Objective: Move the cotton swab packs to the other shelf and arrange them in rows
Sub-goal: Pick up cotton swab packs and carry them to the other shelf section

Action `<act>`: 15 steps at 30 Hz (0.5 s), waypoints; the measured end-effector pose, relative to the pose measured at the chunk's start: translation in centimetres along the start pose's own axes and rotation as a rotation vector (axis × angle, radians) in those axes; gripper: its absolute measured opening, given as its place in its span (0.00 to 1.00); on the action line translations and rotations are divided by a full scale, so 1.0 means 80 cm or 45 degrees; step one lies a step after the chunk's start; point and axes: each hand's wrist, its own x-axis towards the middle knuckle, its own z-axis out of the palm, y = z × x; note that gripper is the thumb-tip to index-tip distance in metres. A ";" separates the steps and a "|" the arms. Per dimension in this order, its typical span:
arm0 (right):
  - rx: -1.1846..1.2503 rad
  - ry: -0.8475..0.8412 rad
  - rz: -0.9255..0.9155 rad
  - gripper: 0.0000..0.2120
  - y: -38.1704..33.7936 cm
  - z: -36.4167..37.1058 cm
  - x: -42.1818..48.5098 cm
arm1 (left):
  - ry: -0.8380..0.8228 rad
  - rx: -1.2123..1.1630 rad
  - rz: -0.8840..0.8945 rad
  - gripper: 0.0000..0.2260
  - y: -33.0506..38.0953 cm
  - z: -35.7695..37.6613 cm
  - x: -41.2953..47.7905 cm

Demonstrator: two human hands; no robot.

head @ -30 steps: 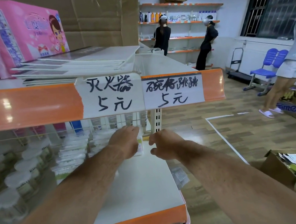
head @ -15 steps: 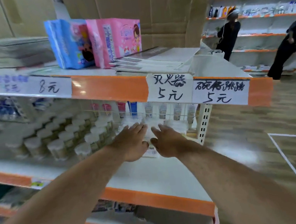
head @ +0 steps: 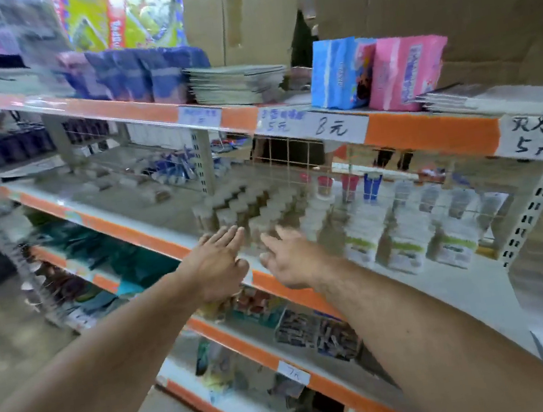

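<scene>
A long orange-edged shelving unit (head: 426, 130) is seen at a slant, and much of it is blurred. On its middle shelf (head: 128, 231) a block of white-lidded round tubs (head: 263, 203) is set out in staggered rows. Just to their right are the cotton swab packs (head: 403, 243), taken here to be the flat green-labelled ones. They are stood upright, faces to the aisle, and lined front to back.

Both arms are stretched out over the shelf edge. The left hand (head: 218, 268) is held flat, fingers straight and pressed together, with nothing in it. The right hand (head: 291, 262) is loosely spread, thumb out, and also empty.

The tubs lie dead ahead of both hands. The packs lie off to the right, past the right hand, so that hand is judged the nearer one for a pick, and a sideways reach would be needed.
</scene>
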 end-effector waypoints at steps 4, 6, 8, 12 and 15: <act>-0.035 0.012 -0.142 0.27 -0.118 0.029 0.031 | 0.003 0.017 -0.121 0.32 -0.105 -0.005 -0.081; -0.032 -0.001 -0.223 0.26 -0.175 0.041 0.044 | -0.004 0.002 -0.192 0.31 -0.155 -0.005 -0.116; -0.056 -0.029 -0.306 0.26 -0.225 0.053 0.059 | -0.024 0.001 -0.256 0.31 -0.204 -0.002 -0.144; -0.114 -0.080 -0.435 0.29 -0.312 0.067 0.101 | -0.007 -0.011 -0.419 0.32 -0.289 -0.002 -0.187; -0.125 -0.167 -0.516 0.28 -0.362 0.068 0.130 | -0.006 -0.041 -0.547 0.35 -0.342 0.000 -0.206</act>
